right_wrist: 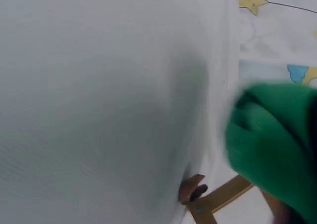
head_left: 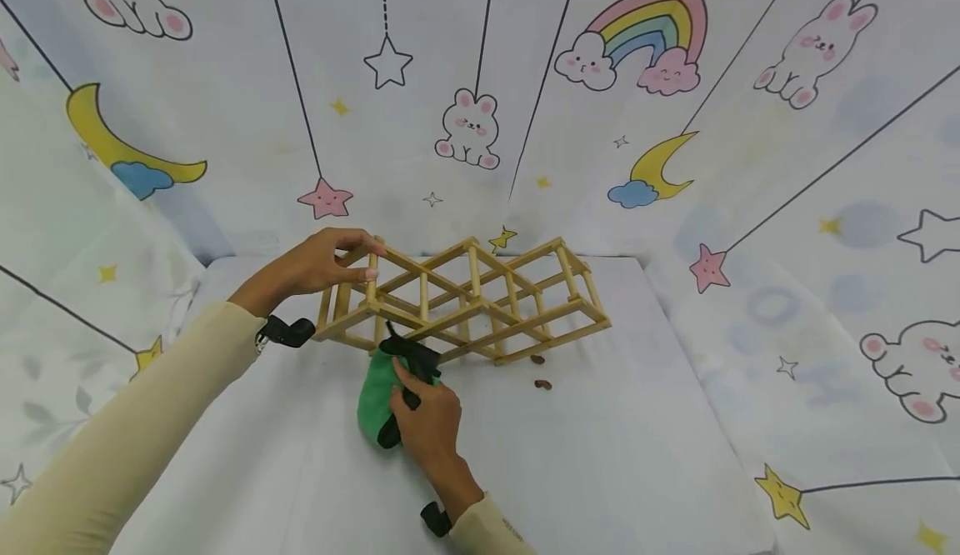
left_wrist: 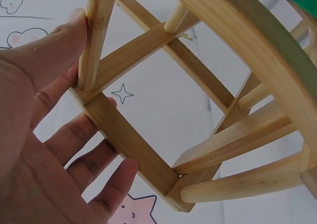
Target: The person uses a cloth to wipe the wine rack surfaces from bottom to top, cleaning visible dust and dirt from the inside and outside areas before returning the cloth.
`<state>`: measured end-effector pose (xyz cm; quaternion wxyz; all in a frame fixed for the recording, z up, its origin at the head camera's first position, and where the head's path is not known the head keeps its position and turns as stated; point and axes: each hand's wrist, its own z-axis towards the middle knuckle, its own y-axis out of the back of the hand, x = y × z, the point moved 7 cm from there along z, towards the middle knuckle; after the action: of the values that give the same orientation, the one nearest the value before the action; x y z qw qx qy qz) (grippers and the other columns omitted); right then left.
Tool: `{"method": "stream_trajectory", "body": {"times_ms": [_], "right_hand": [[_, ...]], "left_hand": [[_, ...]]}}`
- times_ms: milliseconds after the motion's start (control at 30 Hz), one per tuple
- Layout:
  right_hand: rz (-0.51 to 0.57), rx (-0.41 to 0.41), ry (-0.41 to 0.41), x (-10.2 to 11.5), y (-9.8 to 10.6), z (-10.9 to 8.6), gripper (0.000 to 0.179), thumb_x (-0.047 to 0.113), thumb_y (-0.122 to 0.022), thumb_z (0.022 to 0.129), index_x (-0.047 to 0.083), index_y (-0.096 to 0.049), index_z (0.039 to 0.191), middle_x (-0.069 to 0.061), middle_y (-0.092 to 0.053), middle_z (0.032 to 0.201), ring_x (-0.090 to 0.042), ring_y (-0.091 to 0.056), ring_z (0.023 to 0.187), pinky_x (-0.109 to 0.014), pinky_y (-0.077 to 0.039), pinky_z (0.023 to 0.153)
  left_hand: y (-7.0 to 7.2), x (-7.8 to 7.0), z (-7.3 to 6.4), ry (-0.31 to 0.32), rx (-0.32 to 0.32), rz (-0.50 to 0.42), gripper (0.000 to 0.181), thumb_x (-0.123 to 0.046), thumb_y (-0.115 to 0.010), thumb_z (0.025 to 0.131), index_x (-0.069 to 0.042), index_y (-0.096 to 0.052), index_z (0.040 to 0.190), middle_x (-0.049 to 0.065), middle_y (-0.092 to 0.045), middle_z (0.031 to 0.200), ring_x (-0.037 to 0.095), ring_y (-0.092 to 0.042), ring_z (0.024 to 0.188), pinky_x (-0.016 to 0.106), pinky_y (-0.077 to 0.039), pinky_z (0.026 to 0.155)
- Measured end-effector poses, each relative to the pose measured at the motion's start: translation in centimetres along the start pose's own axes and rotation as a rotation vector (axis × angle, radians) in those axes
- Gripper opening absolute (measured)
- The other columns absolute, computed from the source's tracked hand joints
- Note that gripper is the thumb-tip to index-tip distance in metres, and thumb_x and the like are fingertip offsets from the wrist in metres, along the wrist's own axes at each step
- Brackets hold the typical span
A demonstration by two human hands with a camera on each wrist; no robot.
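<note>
A wooden lattice rack (head_left: 474, 288) of slats and round dowels stands on the white table. My left hand (head_left: 318, 262) holds its upper left corner; in the left wrist view the thumb lies along a dowel (left_wrist: 97, 35) and the fingers reach behind a slat (left_wrist: 131, 142). My right hand (head_left: 429, 417) grips a green cloth item with black trim (head_left: 375, 401) in front of the rack's left part. The cloth's kind cannot be told. In the right wrist view the green cloth (right_wrist: 270, 144) is blurred, and the right fingers are mostly hidden.
Two small dark brown pieces (head_left: 543, 385) lie on the white tabletop (head_left: 600, 455), just in front of the rack's right part. A patterned backdrop (head_left: 247, 105) with rabbits, stars and moons rises behind the table and along both sides.
</note>
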<state>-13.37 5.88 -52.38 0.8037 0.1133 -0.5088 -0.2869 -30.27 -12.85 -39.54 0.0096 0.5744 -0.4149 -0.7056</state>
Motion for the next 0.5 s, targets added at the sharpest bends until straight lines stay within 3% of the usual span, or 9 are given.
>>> {"method": "stream_trajectory", "body": {"times_ms": [133, 200, 267, 367, 433, 500], "right_hand": [[0.082, -0.226, 0.017, 0.1, 1.6, 0.1, 0.045, 0.008, -0.075, 0.099, 0.016, -0.067, 0.143, -0.012, -0.073, 0.135, -0.017, -0.069, 0.126, -0.036, -0.059, 0.102], [0.076, -0.243, -0.013, 0.0, 1.4, 0.3, 0.045, 0.009, -0.075, 0.099, 0.016, -0.068, 0.142, -0.011, -0.075, 0.131, -0.009, -0.073, 0.112, -0.027, -0.059, 0.098], [0.053, -0.130, -0.073, -0.3, 0.2, 0.3, 0.042, 0.011, -0.075, 0.098, 0.020, -0.070, 0.139, -0.009, -0.082, 0.108, -0.008, -0.073, 0.082, -0.019, -0.060, 0.077], [-0.028, 0.136, -0.162, -0.9, -2.3, -0.5, 0.040, 0.017, -0.076, 0.096, 0.029, -0.073, 0.135, -0.003, -0.083, 0.097, -0.018, -0.065, 0.063, -0.029, -0.054, 0.059], [-0.051, 0.281, -0.181, -1.0, -3.4, -1.3, 0.040, 0.020, -0.075, 0.097, 0.035, -0.073, 0.135, 0.000, -0.083, 0.106, -0.024, -0.074, 0.078, -0.034, -0.057, 0.064], [-0.025, 0.305, -0.143, -0.7, -3.4, -1.6, 0.041, 0.020, -0.076, 0.097, 0.037, -0.072, 0.135, 0.004, -0.078, 0.126, -0.023, -0.076, 0.103, -0.036, -0.060, 0.081]], "left_hand": [[-0.1, -0.2, 0.1, -0.005, 0.002, 0.001, 0.035, -0.022, -0.077, 0.101, -0.010, -0.069, 0.133, 0.020, -0.052, 0.161, 0.043, -0.040, 0.155, 0.070, -0.031, 0.123], [0.0, -0.2, 0.1, -0.001, -0.002, 0.009, 0.035, -0.021, -0.077, 0.101, -0.010, -0.069, 0.133, 0.020, -0.052, 0.161, 0.044, -0.040, 0.155, 0.071, -0.031, 0.123], [0.1, -0.1, 0.0, 0.008, -0.008, 0.020, 0.035, -0.020, -0.077, 0.100, -0.010, -0.069, 0.133, 0.020, -0.053, 0.160, 0.044, -0.041, 0.154, 0.072, -0.031, 0.122], [0.2, 0.1, -0.1, 0.006, -0.010, 0.022, 0.034, -0.020, -0.077, 0.100, -0.010, -0.070, 0.132, 0.021, -0.053, 0.160, 0.045, -0.044, 0.152, 0.071, -0.032, 0.121], [0.2, 0.1, -0.1, -0.004, -0.007, 0.015, 0.034, -0.020, -0.077, 0.100, -0.009, -0.069, 0.132, 0.021, -0.053, 0.159, 0.044, -0.044, 0.152, 0.070, -0.033, 0.122], [0.4, 0.0, -0.1, -0.010, -0.005, 0.016, 0.035, -0.020, -0.077, 0.100, -0.009, -0.069, 0.132, 0.022, -0.053, 0.159, 0.045, -0.045, 0.151, 0.070, -0.033, 0.122]]}}
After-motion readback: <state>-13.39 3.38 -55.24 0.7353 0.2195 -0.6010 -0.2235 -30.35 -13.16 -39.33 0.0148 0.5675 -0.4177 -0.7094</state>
